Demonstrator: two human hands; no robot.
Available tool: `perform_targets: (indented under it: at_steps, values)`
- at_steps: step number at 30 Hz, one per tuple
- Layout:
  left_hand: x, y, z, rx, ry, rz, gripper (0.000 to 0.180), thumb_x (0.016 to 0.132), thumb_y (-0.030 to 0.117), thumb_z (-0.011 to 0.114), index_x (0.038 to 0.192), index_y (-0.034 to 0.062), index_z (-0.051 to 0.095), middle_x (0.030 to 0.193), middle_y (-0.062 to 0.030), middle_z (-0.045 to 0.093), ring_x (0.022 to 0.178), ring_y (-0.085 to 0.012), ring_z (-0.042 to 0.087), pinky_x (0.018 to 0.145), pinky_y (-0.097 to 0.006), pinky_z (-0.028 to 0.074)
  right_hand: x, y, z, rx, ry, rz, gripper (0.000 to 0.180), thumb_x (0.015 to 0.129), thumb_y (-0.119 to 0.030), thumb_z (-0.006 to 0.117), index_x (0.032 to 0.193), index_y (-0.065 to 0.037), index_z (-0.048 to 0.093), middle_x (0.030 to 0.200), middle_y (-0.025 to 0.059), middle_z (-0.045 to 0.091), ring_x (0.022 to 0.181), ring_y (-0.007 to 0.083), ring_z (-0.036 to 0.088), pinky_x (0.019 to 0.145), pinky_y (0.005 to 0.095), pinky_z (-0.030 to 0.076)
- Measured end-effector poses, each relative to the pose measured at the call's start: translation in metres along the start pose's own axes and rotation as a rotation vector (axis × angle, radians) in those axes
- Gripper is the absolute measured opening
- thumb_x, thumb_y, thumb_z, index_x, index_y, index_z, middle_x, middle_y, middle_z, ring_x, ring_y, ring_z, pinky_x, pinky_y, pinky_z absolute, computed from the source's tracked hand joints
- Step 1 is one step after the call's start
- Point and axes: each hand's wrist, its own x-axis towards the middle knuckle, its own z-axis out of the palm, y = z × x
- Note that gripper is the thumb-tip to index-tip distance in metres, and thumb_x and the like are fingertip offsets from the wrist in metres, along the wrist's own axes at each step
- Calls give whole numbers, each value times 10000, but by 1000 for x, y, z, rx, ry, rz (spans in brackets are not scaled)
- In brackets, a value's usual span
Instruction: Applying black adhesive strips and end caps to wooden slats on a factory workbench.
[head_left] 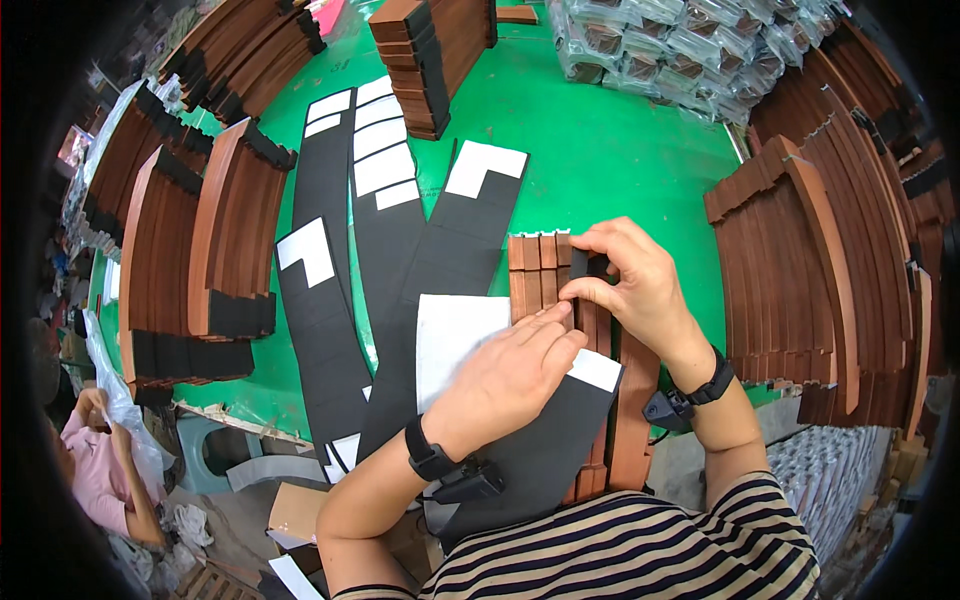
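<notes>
Just right of the middle, a row of brown, wood-coloured strips lies side by side in front of me, running back toward my body. My right hand pinches a small black foam-like piece between thumb and fingers at the far end of these strips. Stretched flat, my left hand rests with its fingertips on the strips, close to the right thumb. Under the left hand and wrist lies a black sheet with white backing showing. A wider brown piece sits below my right wrist.
More black sheets with white patches spread leftward over the green table. Brown strips stand stacked at left, back and right. Plastic-wrapped bundles fill the back right. Another person sits at lower left.
</notes>
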Motion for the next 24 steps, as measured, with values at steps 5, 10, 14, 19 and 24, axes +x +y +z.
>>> perform_targets:
  at_steps: [5, 10, 14, 19, 24]
  values:
    - [-1, 1, -1, 37, 36, 13, 294, 820, 39, 681, 1093, 17, 574, 1082, -214, 627, 1129, -360, 615, 909, -426, 526, 3, 6, 2, -105, 34, -19, 453, 653, -225, 859, 1012, -21, 673, 1008, 125, 642, 894, 290, 627, 758, 368, 529]
    - [1, 2, 0, 1, 51, 0, 297, 819, 33, 676, 1097, 15, 572, 1088, -217, 626, 1105, -361, 626, 897, -417, 533, 5, 19, 10, -74, 24, -56, 447, 651, -269, 852, 988, -31, 682, 1028, 121, 645, 963, 302, 617, 813, 392, 512]
    - [1, 1, 0, 0, 38, 3, 300, 820, 28, 672, 1102, 13, 568, 1085, -217, 625, 1083, -360, 635, 889, -414, 537, 6, 21, 12, -113, 11, -51, 456, 656, -292, 846, 996, -33, 687, 1025, 117, 644, 958, 305, 616, 817, 396, 507]
    - [1, 2, -1, -1, 53, 0, 299, 821, 21, 667, 1101, 2, 566, 1064, -214, 628, 1083, -357, 638, 889, -415, 539, 9, 19, 11, -158, -9, -68, 455, 657, -300, 843, 999, -35, 699, 1009, 108, 642, 949, 301, 610, 816, 395, 503]
    - [1, 2, -3, -1, 38, -9, 291, 820, 11, 659, 1095, -3, 565, 1054, -211, 630, 1084, -358, 637, 897, -417, 540, 10, 17, 10, -183, -23, -75, 447, 660, -297, 840, 1000, -37, 710, 1000, 99, 639, 931, 288, 604, 807, 390, 500]
